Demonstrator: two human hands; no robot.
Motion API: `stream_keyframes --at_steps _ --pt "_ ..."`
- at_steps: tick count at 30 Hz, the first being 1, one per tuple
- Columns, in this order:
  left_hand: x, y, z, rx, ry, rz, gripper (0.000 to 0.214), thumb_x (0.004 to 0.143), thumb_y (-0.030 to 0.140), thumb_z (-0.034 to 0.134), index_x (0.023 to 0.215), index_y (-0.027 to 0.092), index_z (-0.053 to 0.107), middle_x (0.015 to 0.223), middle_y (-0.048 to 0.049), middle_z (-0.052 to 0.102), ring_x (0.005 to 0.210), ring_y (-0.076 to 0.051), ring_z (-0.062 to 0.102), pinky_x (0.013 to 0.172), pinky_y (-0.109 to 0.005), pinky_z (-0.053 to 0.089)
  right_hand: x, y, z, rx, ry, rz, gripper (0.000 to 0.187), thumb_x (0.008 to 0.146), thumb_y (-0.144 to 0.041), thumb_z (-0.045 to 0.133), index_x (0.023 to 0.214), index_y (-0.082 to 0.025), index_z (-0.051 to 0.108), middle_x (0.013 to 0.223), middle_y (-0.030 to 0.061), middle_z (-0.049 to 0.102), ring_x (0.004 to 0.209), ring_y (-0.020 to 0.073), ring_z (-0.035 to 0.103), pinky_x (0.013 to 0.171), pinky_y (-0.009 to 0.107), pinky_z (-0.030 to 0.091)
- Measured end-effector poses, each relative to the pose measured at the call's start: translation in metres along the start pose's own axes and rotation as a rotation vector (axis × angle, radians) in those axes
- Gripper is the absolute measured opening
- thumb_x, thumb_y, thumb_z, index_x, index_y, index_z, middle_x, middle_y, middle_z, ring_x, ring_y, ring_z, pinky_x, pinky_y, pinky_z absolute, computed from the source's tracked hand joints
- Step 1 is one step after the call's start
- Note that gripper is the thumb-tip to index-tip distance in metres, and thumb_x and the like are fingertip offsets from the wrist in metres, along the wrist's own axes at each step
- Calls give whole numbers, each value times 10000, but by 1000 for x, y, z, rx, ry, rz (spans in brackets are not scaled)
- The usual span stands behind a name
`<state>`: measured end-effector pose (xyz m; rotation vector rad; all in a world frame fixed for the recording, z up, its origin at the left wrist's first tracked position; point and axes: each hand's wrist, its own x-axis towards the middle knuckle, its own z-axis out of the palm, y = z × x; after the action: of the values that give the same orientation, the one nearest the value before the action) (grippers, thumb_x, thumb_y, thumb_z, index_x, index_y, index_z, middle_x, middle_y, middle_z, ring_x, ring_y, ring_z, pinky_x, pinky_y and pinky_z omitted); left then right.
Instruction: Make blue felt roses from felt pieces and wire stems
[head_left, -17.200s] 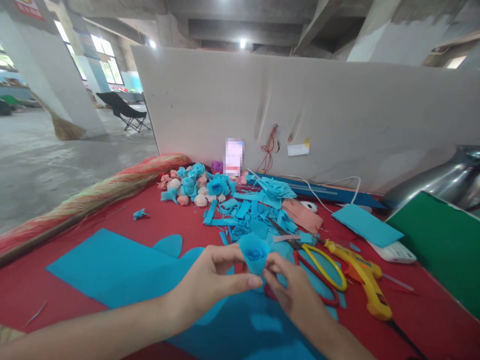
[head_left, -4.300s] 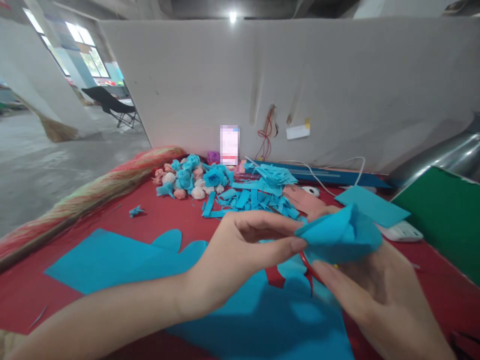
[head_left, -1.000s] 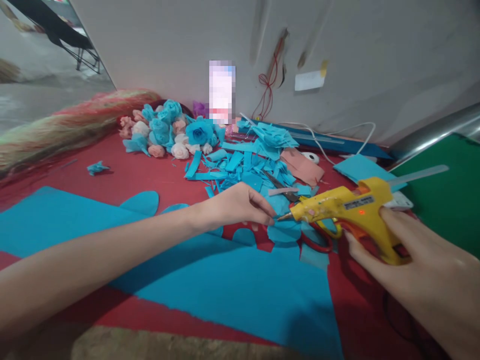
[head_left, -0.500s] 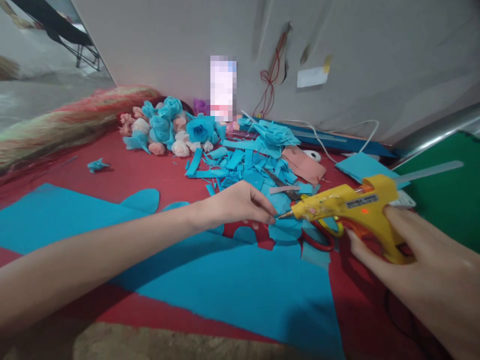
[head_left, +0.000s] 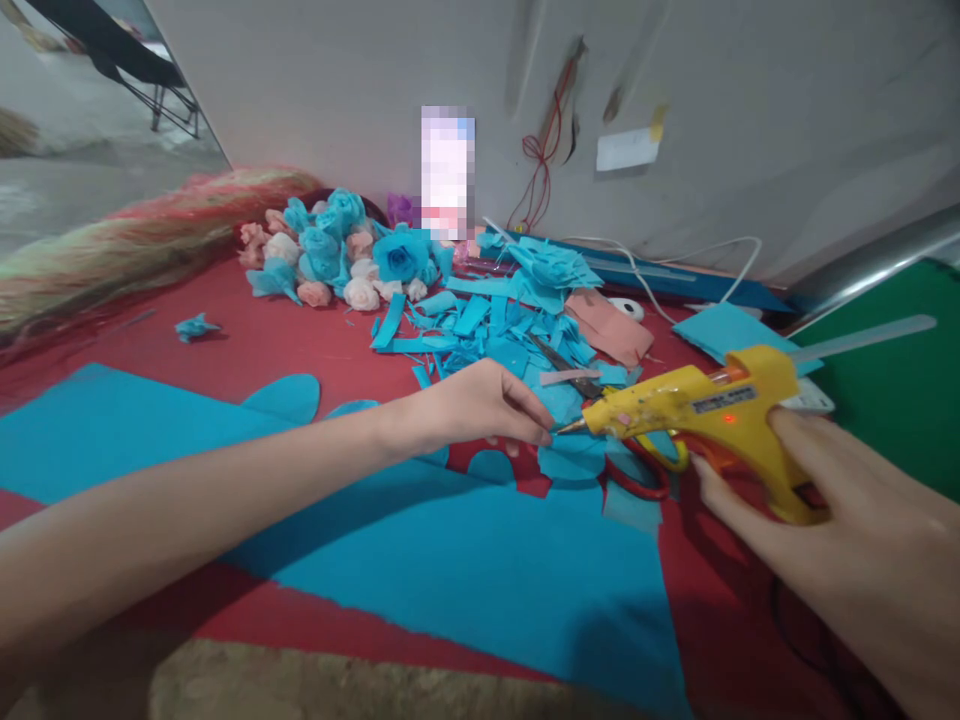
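My right hand (head_left: 832, 530) grips a yellow glue gun (head_left: 705, 415) by its handle, a clear glue stick jutting out at its back. The gun's metal tip points left and sits right at the fingertips of my left hand (head_left: 487, 405). My left hand reaches across the red table (head_left: 300, 345), fingers pinched together at the edge of a small blue cut petal (head_left: 570, 460); what lies between the fingers is too small to make out. A large blue sheet (head_left: 450, 570) lies under my left forearm.
Blue paper scraps (head_left: 487, 330) are heaped at the middle. Finished blue, pink and white paper roses (head_left: 337, 260) lie at the back left. Red and yellow scissors (head_left: 645, 470) lie under the gun. A green sheet (head_left: 900, 400) lies right, a white board (head_left: 675, 100) behind.
Over the last second the glue gun's tip edged slightly closer to my left fingertips. Earlier both hands held a rolled blue paper flower; that is gone from my hands.
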<state>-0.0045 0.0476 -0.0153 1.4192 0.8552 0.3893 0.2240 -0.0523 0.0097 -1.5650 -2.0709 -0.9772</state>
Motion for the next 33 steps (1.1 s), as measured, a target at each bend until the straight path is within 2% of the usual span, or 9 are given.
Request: stream_keyframes --at_steps 12,16,21,29,33 --pt "0 2 0 -5 1 -15 164 592 196 702 744 132 711 627 -12 673 514 -75 560 527 -187 463 -2 2 -2 -36 -68 53 313 841 -429 375 630 -199 352 574 -7 406 487 129 452 401 245 301" --pt "0 2 0 -9 4 -22 179 591 201 704 753 124 707 638 -22 679 511 -77 564 525 -190 463 -4 1 -3 -24 -39 80 329 836 -440 390 617 -201 334 552 -15 381 471 132 434 397 251 289" --pt "0 3 0 -21 7 -19 149 598 203 704 728 130 702 615 -4 665 492 -60 552 501 -169 449 -1 -1 -4 -34 -77 86 305 833 -433 372 637 -198 366 576 -3 412 497 138 459 401 250 298" --pt "-1 4 2 -25 7 -26 124 587 197 708 696 138 703 601 5 659 499 -66 554 523 -181 462 -2 -3 -2 -29 -41 70 308 832 -436 402 652 -188 367 594 -7 422 508 132 470 399 243 305" --pt "0 3 1 -27 2 -23 138 586 204 707 706 135 702 627 -7 669 510 -70 558 528 -185 465 -3 -2 -1 -31 -30 51 329 830 -433 410 616 -194 339 560 -9 380 481 133 439 383 246 280"
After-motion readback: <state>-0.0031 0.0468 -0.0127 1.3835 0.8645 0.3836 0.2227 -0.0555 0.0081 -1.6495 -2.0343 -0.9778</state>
